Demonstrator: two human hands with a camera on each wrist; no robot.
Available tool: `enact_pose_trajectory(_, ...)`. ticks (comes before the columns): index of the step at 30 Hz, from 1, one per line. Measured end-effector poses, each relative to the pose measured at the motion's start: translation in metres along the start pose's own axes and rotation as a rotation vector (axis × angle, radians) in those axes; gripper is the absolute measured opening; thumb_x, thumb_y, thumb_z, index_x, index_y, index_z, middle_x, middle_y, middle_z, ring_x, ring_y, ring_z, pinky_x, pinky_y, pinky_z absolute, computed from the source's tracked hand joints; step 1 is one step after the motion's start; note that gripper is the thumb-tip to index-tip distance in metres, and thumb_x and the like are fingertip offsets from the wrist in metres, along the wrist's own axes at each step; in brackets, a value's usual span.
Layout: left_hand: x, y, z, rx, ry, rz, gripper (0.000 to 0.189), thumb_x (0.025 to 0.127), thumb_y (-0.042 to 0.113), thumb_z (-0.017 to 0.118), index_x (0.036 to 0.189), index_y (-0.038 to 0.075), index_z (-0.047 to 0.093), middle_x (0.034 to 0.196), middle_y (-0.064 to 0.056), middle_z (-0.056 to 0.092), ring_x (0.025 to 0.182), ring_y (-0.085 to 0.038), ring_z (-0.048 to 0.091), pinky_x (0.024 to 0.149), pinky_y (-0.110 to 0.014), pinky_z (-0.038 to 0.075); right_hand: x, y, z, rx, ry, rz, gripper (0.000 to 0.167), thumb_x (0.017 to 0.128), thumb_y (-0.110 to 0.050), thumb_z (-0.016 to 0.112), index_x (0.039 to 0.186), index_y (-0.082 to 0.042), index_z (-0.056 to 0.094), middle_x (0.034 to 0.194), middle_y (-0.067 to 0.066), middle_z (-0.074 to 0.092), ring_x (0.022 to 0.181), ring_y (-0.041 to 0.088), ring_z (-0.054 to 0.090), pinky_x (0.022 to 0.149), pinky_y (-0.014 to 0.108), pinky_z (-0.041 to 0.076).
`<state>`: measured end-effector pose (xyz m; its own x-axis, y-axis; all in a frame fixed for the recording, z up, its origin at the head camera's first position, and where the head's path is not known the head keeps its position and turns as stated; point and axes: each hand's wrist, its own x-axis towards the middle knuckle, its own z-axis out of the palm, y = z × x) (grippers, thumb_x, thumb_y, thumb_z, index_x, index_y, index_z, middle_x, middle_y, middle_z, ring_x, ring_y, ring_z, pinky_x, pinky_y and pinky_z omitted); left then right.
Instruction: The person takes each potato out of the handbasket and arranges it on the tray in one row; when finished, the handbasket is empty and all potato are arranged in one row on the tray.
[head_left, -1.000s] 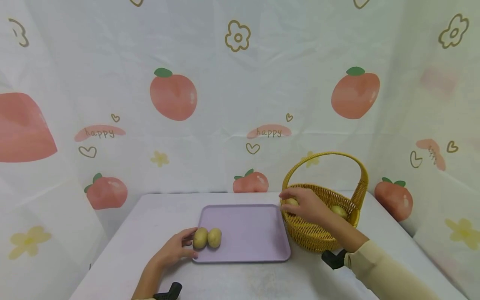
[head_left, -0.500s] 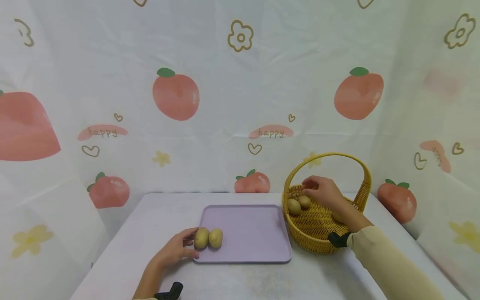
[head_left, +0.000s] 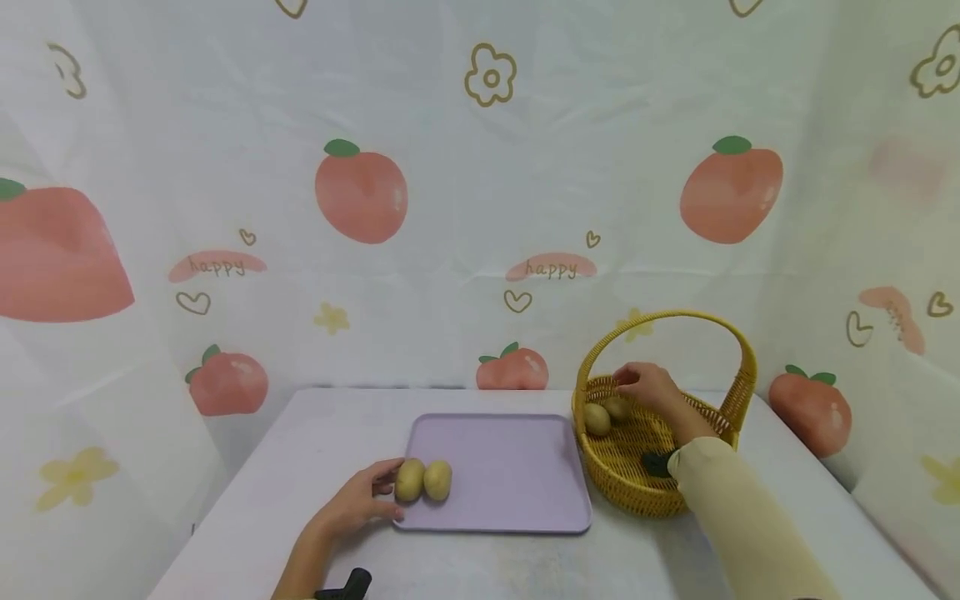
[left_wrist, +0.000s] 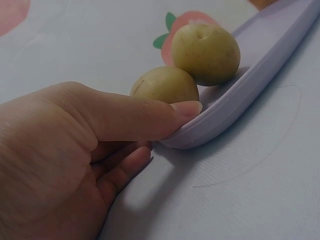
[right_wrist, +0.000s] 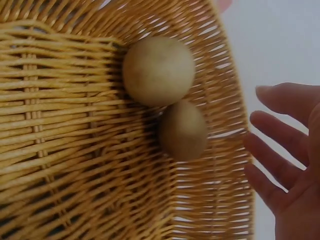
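Observation:
Two potatoes, one (head_left: 409, 480) beside the other (head_left: 437, 480), lie at the left end of a lilac tray (head_left: 510, 467). At that end, my left hand (head_left: 356, 502) holds the tray's corner; in the left wrist view the thumb (left_wrist: 150, 117) lies along the rim, with the other fingers lower down, partly hidden. My right hand (head_left: 651, 388) is over the back of a wicker basket (head_left: 637, 496), its fingers loosely spread with nothing in them. Inside the basket's left side, two more potatoes (right_wrist: 159, 71) (right_wrist: 183, 131) lie side by side.
The basket's tall arched handle (head_left: 667, 315) rises around the right forearm. Tray and basket stand close together on a white table (head_left: 337, 425). A white curtain (head_left: 435, 317) with printed fruit hangs behind the table's back edge.
My right hand has moved right from the basket's left rim, uncovering two potatoes there. The forearm now hides the potato seen earlier at the basket's right. My left hand has stayed at the tray.

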<state>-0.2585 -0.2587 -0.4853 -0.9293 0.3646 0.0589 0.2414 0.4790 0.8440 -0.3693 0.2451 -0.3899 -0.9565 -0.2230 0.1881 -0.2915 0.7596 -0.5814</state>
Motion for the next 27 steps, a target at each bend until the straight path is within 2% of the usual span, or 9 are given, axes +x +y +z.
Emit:
enact_pose_trajectory(5,0.000,-0.002,0.001,0.018,0.003,-0.002,0.084,0.072,0.014,0.084,0.141,-0.009,0.040,0.134,-0.030,0.049,0.114,-0.042,0.056,0.100,-0.050,0.046,0.001,0.005,0.011,-0.009,-0.075,-0.015,0.027,0.089,-0.004,0.064,0.114,0.007,0.065,0.113,0.026,0.063,0.106,0.045,0.056,0.085,0.053,0.051)
enact_pose_trajectory(10,0.000,-0.001,0.001,-0.001,0.003,0.011,0.083,0.072,0.009,0.083,0.141,-0.010,0.040,0.133,-0.030,0.050,0.113,-0.041,0.056,0.099,-0.048,0.047,0.000,0.009,0.021,0.015,-0.144,0.014,0.029,0.084,0.000,0.064,0.112,0.006,0.067,0.112,0.025,0.064,0.102,0.039,0.059,0.080,0.046,0.053)
enact_pose_trajectory(13,-0.001,0.000,0.001,-0.009,0.009,0.010,0.083,0.072,0.008,0.083,0.141,-0.010,0.040,0.132,-0.029,0.051,0.112,-0.040,0.056,0.098,-0.048,0.047,0.000,0.010,0.024,0.002,-0.158,0.001,0.026,0.084,0.000,0.066,0.109,0.005,0.069,0.111,0.025,0.064,0.102,0.040,0.058,0.080,0.046,0.052)
enact_pose_trajectory(17,-0.002,0.001,0.000,-0.010,0.020,0.004,0.083,0.071,0.008,0.084,0.140,-0.010,0.040,0.131,-0.028,0.052,0.112,-0.039,0.057,0.098,-0.049,0.047,0.002,0.013,0.026,-0.039,-0.177,-0.031,0.029,0.080,0.000,0.071,0.109,0.003,0.069,0.119,0.029,0.060,0.106,0.042,0.055,0.083,0.048,0.049)
enact_pose_trajectory(22,0.000,0.001,0.001,0.005,0.015,0.011,0.083,0.071,0.008,0.083,0.140,-0.011,0.041,0.130,-0.028,0.052,0.111,-0.038,0.057,0.098,-0.047,0.047,0.003,0.018,0.027,-0.079,-0.204,-0.013,0.039,0.076,0.005,0.073,0.114,0.002,0.067,0.123,0.032,0.055,0.092,0.033,0.051,0.070,0.037,0.043)
enact_pose_trajectory(27,0.000,0.001,0.001,0.017,0.012,0.009,0.083,0.071,0.009,0.084,0.140,-0.011,0.041,0.129,-0.029,0.052,0.111,-0.040,0.057,0.098,-0.048,0.047,0.002,0.020,0.028,-0.095,-0.209,-0.001,0.037,0.075,0.004,0.073,0.110,0.000,0.066,0.119,0.030,0.057,0.092,0.033,0.050,0.073,0.039,0.044)
